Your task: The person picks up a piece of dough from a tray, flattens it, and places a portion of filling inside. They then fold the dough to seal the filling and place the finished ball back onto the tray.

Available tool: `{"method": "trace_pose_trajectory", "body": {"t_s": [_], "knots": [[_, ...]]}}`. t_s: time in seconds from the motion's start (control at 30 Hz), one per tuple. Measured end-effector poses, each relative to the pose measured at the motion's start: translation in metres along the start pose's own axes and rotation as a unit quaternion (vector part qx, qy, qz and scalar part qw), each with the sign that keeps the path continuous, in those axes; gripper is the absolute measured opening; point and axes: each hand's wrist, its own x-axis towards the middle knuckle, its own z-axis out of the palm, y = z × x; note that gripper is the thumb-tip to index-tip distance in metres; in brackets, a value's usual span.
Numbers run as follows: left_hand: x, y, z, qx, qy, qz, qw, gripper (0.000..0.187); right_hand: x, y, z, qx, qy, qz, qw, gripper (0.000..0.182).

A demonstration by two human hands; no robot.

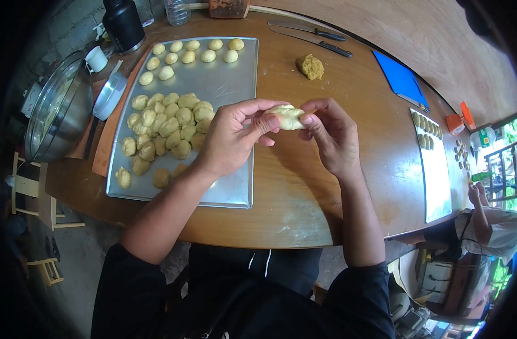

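Between my two hands, above the wooden table (pixel 292 192), is a pale piece of dough (pixel 287 117), lumpy and stretched sideways. My left hand (pixel 236 133) pinches its left end with thumb and fingers. At its right end, my right hand (pixel 329 133) grips it between thumb and fingertips. Left of them lies a metal tray (pixel 230 85). Smooth round dough balls (pixel 207 56) sit in rows at its far end, and a heap of rougher dough pieces (pixel 168 125) covers its nearer part. A crumbly yellow-brown lump (pixel 310 66) rests on the table beyond my hands.
Two knives (pixel 312 40) lie at the far edge, with a blue board (pixel 400 79) to their right. Another tray (pixel 436 186) holds shaped pieces. A large metal bowl (pixel 58 113) and a black bottle (pixel 123 25) stand left. Another person (pixel 487 226) is at the far right.
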Motion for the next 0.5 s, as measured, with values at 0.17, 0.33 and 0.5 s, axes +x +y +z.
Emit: {"method": "trace_pose_trajectory", "body": {"t_s": [0.17,0.33,0.5], "knots": [[0.0,0.009,0.007,0.01,0.032,0.008,0.999,0.036,0.002,-0.004,-0.001,0.037,-0.013,0.016,0.999,0.028],[-0.001,0.002,0.004,0.037,0.033,0.014,0.999,0.031,-0.003,-0.003,0.009,-0.057,-0.004,-0.023,0.998,0.041],[0.0,0.001,0.003,0.078,0.021,0.028,0.996,0.035,-0.004,-0.002,0.013,-0.135,-0.011,-0.077,0.988,0.043]]}}
